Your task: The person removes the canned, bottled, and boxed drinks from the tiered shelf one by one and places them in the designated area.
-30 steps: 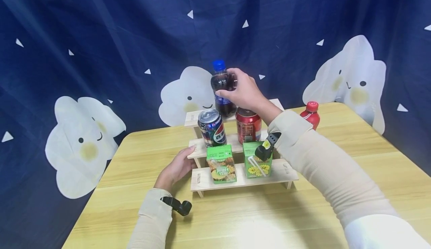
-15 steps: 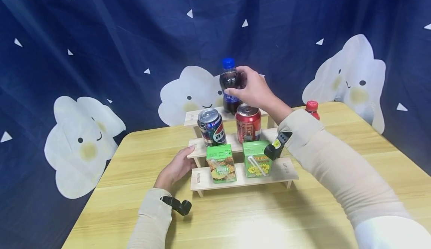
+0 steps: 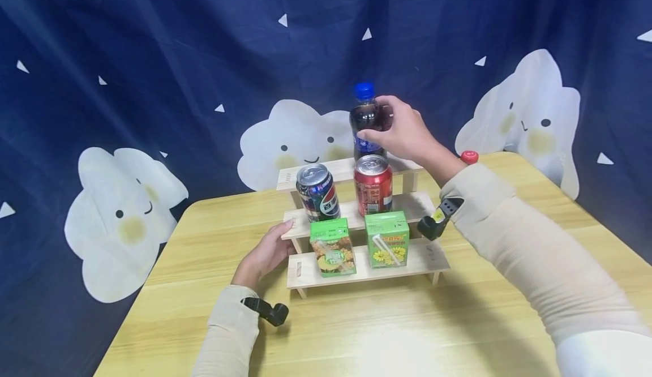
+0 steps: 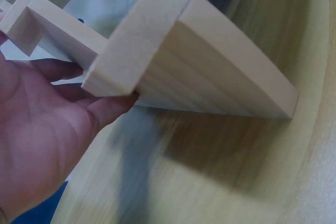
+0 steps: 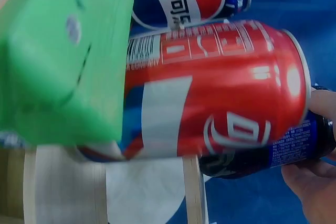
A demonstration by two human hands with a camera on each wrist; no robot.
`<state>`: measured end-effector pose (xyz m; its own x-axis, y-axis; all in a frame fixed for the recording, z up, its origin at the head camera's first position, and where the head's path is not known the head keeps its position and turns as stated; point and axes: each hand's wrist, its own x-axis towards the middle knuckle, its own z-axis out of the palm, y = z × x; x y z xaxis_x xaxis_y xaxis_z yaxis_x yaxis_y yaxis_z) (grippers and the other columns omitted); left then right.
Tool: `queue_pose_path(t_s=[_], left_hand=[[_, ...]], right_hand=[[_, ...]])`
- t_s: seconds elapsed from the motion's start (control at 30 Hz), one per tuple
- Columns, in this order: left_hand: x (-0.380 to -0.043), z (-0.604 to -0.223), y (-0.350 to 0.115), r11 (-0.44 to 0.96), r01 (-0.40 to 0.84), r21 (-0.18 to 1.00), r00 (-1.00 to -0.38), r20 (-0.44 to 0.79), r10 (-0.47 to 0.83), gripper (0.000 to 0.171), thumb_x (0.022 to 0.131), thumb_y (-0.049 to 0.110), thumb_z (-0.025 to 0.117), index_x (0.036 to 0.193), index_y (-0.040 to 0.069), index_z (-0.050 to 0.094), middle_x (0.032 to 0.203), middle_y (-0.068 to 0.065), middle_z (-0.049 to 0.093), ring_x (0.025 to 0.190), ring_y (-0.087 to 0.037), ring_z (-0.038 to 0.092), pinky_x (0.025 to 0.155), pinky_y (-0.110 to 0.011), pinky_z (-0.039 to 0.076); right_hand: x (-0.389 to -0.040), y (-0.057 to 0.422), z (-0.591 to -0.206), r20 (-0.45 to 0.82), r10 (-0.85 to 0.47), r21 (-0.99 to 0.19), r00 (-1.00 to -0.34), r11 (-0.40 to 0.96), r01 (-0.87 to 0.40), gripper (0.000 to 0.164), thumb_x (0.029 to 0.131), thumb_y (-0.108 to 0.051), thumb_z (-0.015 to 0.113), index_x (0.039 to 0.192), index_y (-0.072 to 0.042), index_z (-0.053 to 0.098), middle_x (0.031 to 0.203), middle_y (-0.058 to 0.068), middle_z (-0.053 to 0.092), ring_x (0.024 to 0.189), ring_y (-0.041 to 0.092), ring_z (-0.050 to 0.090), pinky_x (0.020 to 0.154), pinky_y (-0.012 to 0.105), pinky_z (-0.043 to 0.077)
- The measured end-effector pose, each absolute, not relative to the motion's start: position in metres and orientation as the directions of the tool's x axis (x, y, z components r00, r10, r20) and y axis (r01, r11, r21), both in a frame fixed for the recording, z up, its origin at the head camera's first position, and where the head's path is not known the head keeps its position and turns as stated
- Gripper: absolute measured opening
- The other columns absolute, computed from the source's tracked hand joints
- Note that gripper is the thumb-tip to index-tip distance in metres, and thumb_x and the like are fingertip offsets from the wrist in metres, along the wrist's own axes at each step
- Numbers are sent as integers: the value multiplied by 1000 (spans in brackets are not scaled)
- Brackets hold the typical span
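Blue-capped bottle (image 3: 363, 119), upright, has shifted right over the top shelf (image 3: 344, 168) of the wooden stand (image 3: 420, 259); it now sits behind the red can (image 3: 374, 189), in that can's column. Base hidden: contact with shelf cannot be told. Right hand (image 3: 404, 132) clamped round the bottle; left hand (image 3: 265, 256) unmoved, gripping the stand's left end.
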<state>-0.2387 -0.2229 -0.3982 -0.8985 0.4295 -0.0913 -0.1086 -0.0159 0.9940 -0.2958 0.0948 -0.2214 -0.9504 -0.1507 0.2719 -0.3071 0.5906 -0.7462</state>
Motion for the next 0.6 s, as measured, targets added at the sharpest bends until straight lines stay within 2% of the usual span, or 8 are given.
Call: queue_pose_path(t_s=[0.2,0.43,0.6], left_hand=[[-238,-397,-222,-10,-109,994,-896,-93,435,56,102,29,22,141,-10,25,116,1,57,108,-11,55,95,-36,43],[-238,-397,-222,7,-108,994,-895,-100,434,57,101,30,22,143,-8,23,130,-14,50,112,-15,53,99,-40,41],[-238,-397,-222,-8,-120,993,-898,-106,428,56,101,30,23,144,-7,22,130,-11,50,114,-13,51,103,-42,38]], right_hand=[[-293,111,-222,272,-125,-744,-954,601,-291,77,82,-34,72,144,-10,32,130,14,54,114,26,54,100,43,43],[-289,128,-223,273,-111,-736,-955,616,-282,80,83,-37,70,146,-9,29,130,16,53,115,29,53,101,46,42],[-287,138,-222,289,-95,-727,-953,626,-283,78,83,-37,70,144,-8,32,129,17,53,114,30,52,99,48,42]])
